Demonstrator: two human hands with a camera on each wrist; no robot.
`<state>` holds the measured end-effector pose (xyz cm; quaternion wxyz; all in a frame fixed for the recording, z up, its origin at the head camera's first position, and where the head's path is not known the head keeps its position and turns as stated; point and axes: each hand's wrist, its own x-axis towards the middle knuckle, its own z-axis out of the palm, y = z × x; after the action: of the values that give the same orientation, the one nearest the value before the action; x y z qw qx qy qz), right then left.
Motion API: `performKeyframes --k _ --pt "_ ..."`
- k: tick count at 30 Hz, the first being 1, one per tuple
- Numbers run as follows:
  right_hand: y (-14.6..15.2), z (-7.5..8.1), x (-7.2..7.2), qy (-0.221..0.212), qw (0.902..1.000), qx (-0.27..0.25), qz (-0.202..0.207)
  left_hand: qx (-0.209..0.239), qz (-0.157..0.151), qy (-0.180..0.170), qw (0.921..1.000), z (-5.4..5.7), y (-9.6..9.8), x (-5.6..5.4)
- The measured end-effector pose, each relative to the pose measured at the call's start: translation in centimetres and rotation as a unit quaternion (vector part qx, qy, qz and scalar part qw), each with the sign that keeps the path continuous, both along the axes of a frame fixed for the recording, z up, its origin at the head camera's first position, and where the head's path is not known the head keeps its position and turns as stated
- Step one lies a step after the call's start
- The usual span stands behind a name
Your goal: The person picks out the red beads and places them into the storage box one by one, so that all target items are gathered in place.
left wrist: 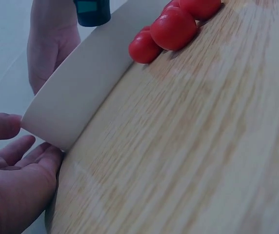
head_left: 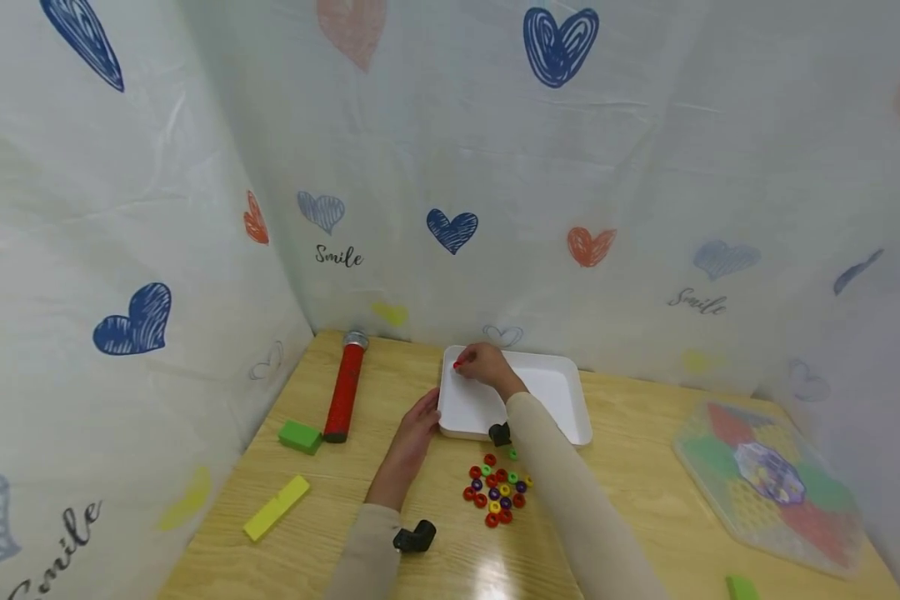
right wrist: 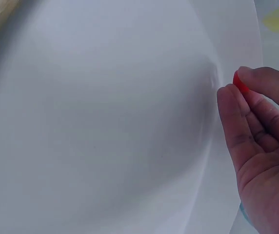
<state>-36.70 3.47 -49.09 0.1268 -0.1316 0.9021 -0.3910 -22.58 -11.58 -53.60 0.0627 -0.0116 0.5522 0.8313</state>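
Note:
My right hand [head_left: 484, 365] is over the far left part of a shallow white tray [head_left: 555, 392]. Its thumb and forefinger pinch a small red bead [right wrist: 239, 82], mostly hidden by the fingertips, close to the tray's wall in the right wrist view. At the tray's near left corner is my left hand [head_left: 414, 429], its fingers along the outer side and the thumb touching the corner. Loose ring-shaped beads [head_left: 505, 490] in red, yellow, green and purple lie on the table in front of the tray; red ones [left wrist: 173, 28] show beside it in the left wrist view.
To the left lie a red tube with a silver top [head_left: 345, 392], a green block [head_left: 300, 437] and a yellow block [head_left: 276, 508]. A clear-lidded case with coloured compartments [head_left: 765, 475] sits at the right, with another green block [head_left: 741, 587] near the front edge. Printed sheeting [head_left: 390, 167] encloses the table [head_left: 615, 467].

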Motion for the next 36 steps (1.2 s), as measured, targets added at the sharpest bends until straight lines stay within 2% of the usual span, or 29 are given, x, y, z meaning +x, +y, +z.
performKeyframes --k 6,11,19,29,36 --pt "-0.24 -0.38 -0.35 -0.014 0.9996 0.021 -0.014 -0.001 0.000 -0.002 1.0000 -0.32 -0.08 -0.21" --pt "-0.26 0.02 -0.43 -0.017 0.9995 0.014 -0.020 -0.014 0.000 -0.003 0.9999 -0.05 -0.07 -0.37" --pt "-0.40 0.24 -0.62 -0.018 0.9993 0.030 -0.011 -0.016 -0.003 -0.011 0.9998 0.31 -0.05 -0.10" --pt "-0.80 0.24 -0.81 -0.012 0.9978 0.064 -0.007 -0.004 -0.002 -0.002 1.0000 0.14 -0.07 -0.01" --pt "-0.84 0.26 -0.66 -0.016 0.9977 0.065 -0.012 -0.010 0.001 -0.007 0.9999 0.30 0.00 0.00"
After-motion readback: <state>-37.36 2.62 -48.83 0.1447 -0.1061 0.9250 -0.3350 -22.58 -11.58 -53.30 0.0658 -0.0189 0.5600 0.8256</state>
